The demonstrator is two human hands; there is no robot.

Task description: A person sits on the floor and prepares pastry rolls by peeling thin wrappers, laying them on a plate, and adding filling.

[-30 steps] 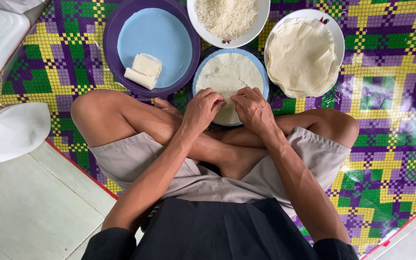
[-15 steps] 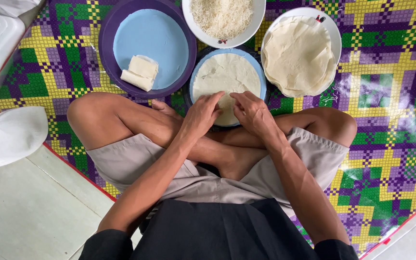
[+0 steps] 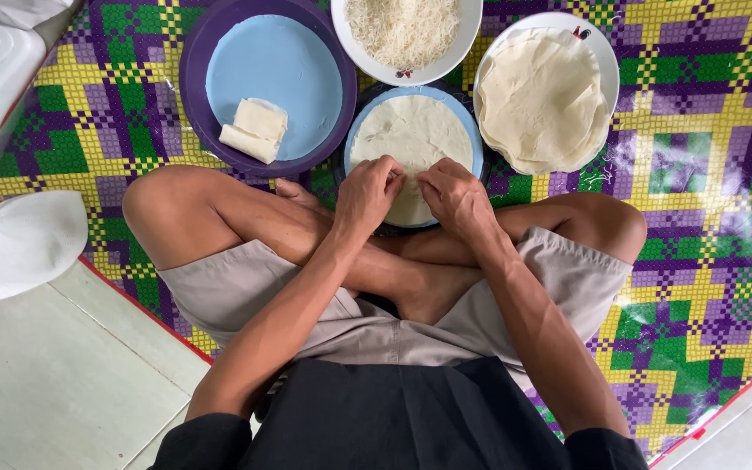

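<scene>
Pale round wrapper (image 3: 415,139), one sheet, lies flat on our one blue plate (image 3: 475,148), and its near edge is pinched under both sets of fingers. Our left hand (image 3: 367,193), one, has its fingers curled narrow, tips pressed on that near edge. Our right hand (image 3: 456,196), one, sits just beside it, fingers likewise bent and gripping the same edge; the two hands almost touch. Nearer than the fingers: our two crossed legs in grey shorts, on one woven mat (image 3: 698,218) checked in purple, yellow and green.

Beyond the fingers to the left: one purple tray (image 3: 193,70) with a light blue centre, holding two finished white rolls (image 3: 254,130) lying side by side, touching. Straight beyond the fingertips, past the blue plate: one white bowl (image 3: 467,35) of fine white noodles (image 3: 404,28). Beyond and right: one white plate (image 3: 602,43) bearing a stack of wrappers (image 3: 540,100); we cannot count the sheets. Far left, off the mat, one white lid-like dome (image 3: 23,239) rests on the tile floor.
</scene>
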